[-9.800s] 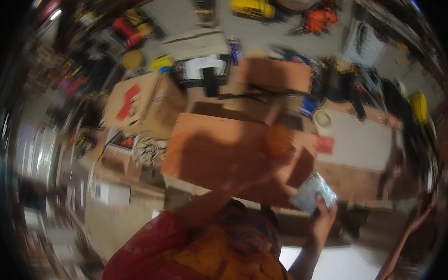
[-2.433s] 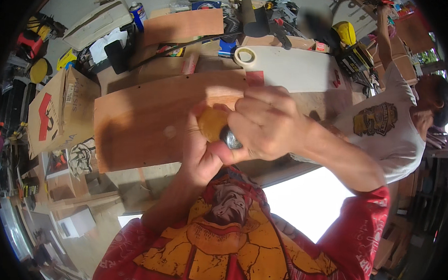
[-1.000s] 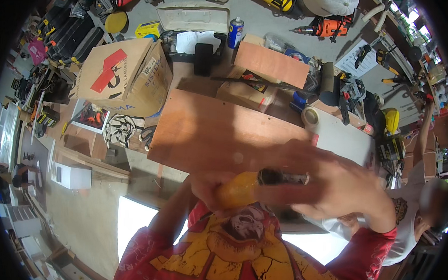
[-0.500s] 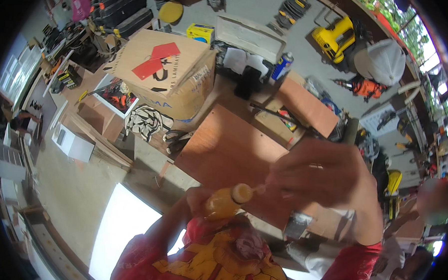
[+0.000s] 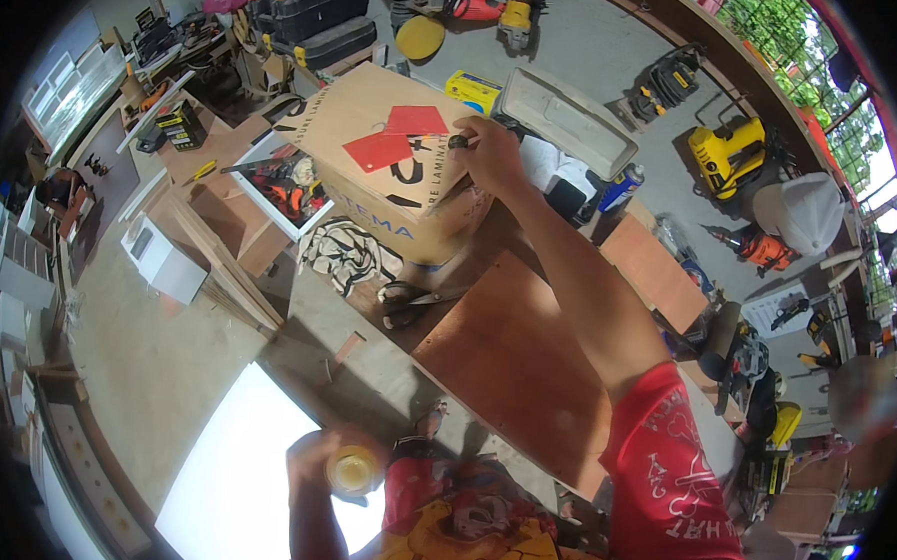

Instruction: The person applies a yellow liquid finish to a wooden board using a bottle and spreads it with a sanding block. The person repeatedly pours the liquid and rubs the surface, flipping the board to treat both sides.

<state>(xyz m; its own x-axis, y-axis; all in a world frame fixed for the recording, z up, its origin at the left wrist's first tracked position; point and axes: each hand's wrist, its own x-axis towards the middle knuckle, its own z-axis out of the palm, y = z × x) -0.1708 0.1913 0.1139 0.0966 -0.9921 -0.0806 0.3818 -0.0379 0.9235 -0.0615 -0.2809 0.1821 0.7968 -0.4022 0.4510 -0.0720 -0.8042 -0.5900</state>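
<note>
My left hand (image 5: 310,456) is closed around a bottle (image 5: 356,468) of yellow-orange liquid, low in front of my body. Its round top faces up. My right arm is stretched forward, so that my right hand (image 5: 490,154) is at the right edge of a large cardboard box's top (image 5: 371,116). Between its fingertips is a small dark round piece (image 5: 459,141), perhaps a bottle cap. Two red paper pieces (image 5: 379,152) lie on the box close to those fingers.
A reddish-brown board (image 5: 520,353) lies below my right arm. Scissors (image 5: 417,304) and a striped cloth (image 5: 344,255) are beside the box. Farther off are a spray can (image 5: 623,188), a grey lid (image 5: 566,120) and a yellow power tool (image 5: 724,157). A bright white panel (image 5: 235,471) lies at lower left.
My right hand has moved from beside the bottle's mouth forward to the box top. The left hand has lowered the bottle leftward and turned it more upright.
</note>
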